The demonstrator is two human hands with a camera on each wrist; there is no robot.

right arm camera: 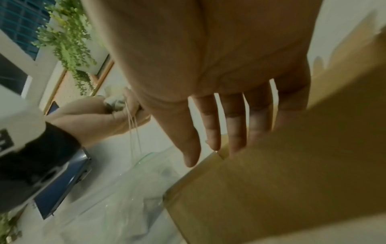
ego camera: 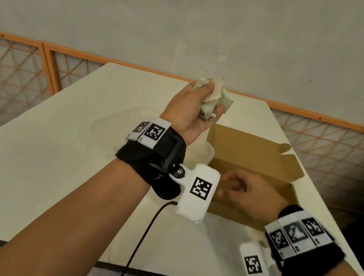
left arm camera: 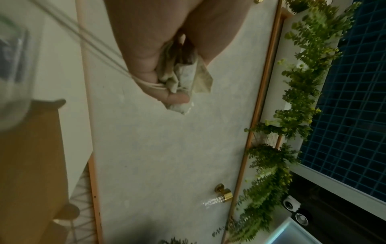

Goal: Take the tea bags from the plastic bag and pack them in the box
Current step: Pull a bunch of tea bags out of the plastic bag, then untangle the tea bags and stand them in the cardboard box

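My left hand (ego camera: 203,100) is raised above the table and grips a crumpled bunch of pale tea bags (ego camera: 215,97), whose strings (right arm camera: 133,132) hang down from the fist. The same tea bags (left arm camera: 183,72) show squeezed between thumb and fingers in the left wrist view. An open brown cardboard box (ego camera: 251,164) stands on the white table (ego camera: 50,163) to the right, its lid flaps up. My right hand (ego camera: 239,191) hovers at the box's near left corner with straight, spread fingers (right arm camera: 234,128), holding nothing. The clear plastic bag (right arm camera: 117,198) lies flat just left of the box.
An orange-framed lattice screen (ego camera: 14,64) and a plain wall stand behind the table. A black cable (ego camera: 141,240) runs from my left wrist off the near table edge. Green hanging plants (left arm camera: 292,99) and a blue grid window show in the wrist views.
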